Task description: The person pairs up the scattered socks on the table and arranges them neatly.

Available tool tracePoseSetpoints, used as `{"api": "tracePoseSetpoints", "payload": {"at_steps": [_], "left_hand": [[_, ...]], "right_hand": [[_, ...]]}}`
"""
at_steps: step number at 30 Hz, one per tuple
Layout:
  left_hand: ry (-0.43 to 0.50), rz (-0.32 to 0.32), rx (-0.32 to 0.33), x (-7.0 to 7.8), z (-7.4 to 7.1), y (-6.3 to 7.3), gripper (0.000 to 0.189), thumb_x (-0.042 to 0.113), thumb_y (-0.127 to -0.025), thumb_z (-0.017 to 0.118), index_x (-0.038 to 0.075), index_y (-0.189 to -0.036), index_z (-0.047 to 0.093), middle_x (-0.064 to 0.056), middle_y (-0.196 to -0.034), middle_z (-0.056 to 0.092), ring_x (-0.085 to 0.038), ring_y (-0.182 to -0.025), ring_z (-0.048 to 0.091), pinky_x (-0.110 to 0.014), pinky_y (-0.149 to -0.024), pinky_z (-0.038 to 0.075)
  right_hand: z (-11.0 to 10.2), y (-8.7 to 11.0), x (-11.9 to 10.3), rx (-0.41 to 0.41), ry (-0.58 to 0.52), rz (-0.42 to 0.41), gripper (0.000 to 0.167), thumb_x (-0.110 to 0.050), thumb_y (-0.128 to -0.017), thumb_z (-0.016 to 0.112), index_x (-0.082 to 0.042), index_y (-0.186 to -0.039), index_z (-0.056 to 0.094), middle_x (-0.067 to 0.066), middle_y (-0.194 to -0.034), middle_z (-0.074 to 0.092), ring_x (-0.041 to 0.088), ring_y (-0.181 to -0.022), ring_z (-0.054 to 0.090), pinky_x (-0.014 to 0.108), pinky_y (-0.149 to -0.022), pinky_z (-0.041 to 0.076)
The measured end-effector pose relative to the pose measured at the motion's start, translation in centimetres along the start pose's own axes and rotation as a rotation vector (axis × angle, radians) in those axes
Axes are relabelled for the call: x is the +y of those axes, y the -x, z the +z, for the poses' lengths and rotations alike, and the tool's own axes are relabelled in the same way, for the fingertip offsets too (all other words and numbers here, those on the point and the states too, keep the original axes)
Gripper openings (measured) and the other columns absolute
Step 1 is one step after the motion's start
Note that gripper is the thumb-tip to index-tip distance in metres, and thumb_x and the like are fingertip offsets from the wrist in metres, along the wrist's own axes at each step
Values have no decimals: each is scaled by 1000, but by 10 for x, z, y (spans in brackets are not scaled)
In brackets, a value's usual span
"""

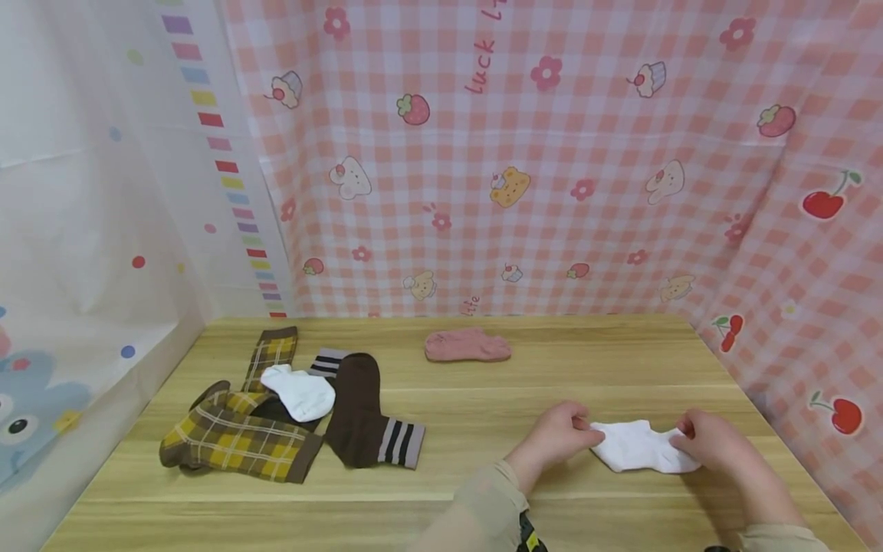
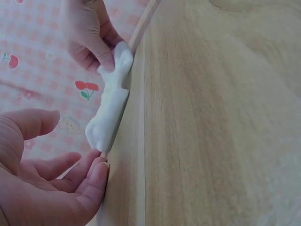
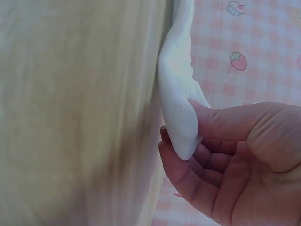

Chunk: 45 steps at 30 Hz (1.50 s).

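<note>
A white ankle sock lies stretched sideways at the right of the wooden table. My right hand pinches its right end between thumb and fingers; the right wrist view shows that end of the white sock up close. At the opposite end, my left hand touches the sock's edge. The left wrist view shows the left hand with its thumb raised away from the fingers, whose tips meet the sock at the table surface.
A pink sock lies at the back middle of the table. To the left is a loose pile: yellow plaid socks, another white sock and dark brown socks with striped cuffs. Patterned curtains stand behind and at both sides.
</note>
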<state>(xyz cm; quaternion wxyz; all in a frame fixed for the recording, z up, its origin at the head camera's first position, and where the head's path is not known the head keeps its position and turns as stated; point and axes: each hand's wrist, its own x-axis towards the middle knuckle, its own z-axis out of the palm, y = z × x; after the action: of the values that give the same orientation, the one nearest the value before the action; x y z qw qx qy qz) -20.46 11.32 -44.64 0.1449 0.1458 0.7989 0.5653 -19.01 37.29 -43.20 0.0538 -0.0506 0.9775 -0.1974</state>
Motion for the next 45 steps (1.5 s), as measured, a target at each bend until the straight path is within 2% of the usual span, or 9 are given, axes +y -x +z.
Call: {"api": "tracePoseSetpoints", "payload": {"at_steps": [3,9,16,20,26,33,40,45], "left_hand": [[2,-9,7,-1,0,0,37,12,-85,75,-5,-116,64,0,-89,65,-5,-76,56,-21,-67,48],[-58,-13,21,-2,1,-1,37,13,-85,76,-4,-116,65,-1,-91,65,-6,-78,56,-21,-72,49],[-83,-15,34,-1,0,-1,35,13,-84,76,-4,-113,65,-1,-91,65,-6,-78,56,-21,-73,48],[-75,-16,45,-1,0,-1,34,11,-83,76,-3,-112,65,-1,-89,65,-6,-77,56,-21,-73,48],[-68,-15,56,-2,-1,-1,35,10,-83,75,-4,-113,65,-4,-91,67,-8,-80,59,-22,-75,50],[-87,15,89,-4,-1,-1,30,8,-84,74,-4,-110,67,-1,-86,64,-7,-77,56,-20,-74,48],[-88,72,113,-12,-1,-2,9,4,-83,74,-1,-91,70,5,-75,58,-1,-69,49,-17,-68,45],[1,34,147,-13,-4,-1,4,1,-84,72,1,-83,68,5,-73,57,-3,-68,48,-19,-67,45]], "right_hand": [[-1,1,-2,37,-12,-23,18,-6,-88,67,-2,-80,51,2,-71,47,18,-66,44,33,-60,37],[-4,2,-7,136,-32,-82,18,-2,-87,68,-6,-82,51,-1,-70,42,17,-64,41,31,-58,32],[-6,5,-12,236,-36,-131,14,-1,-86,71,-6,-89,59,-1,-76,53,12,-68,45,29,-59,38],[-5,6,-13,326,-30,-189,18,0,-84,74,-10,-88,60,-3,-77,57,5,-67,45,26,-58,40],[-6,7,-17,411,-51,-249,21,4,-81,76,-10,-88,62,-2,-81,61,1,-69,47,24,-59,43],[-9,7,-22,450,-80,-286,22,6,-81,76,-10,-88,63,-2,-81,61,0,-69,48,21,-58,43],[-10,4,-24,450,-87,-285,21,5,-81,76,-10,-88,63,-3,-81,62,-2,-70,50,21,-59,44],[-9,4,-28,436,-117,-260,18,4,-83,74,-9,-90,63,-1,-83,63,-2,-71,50,22,-60,44]]}}
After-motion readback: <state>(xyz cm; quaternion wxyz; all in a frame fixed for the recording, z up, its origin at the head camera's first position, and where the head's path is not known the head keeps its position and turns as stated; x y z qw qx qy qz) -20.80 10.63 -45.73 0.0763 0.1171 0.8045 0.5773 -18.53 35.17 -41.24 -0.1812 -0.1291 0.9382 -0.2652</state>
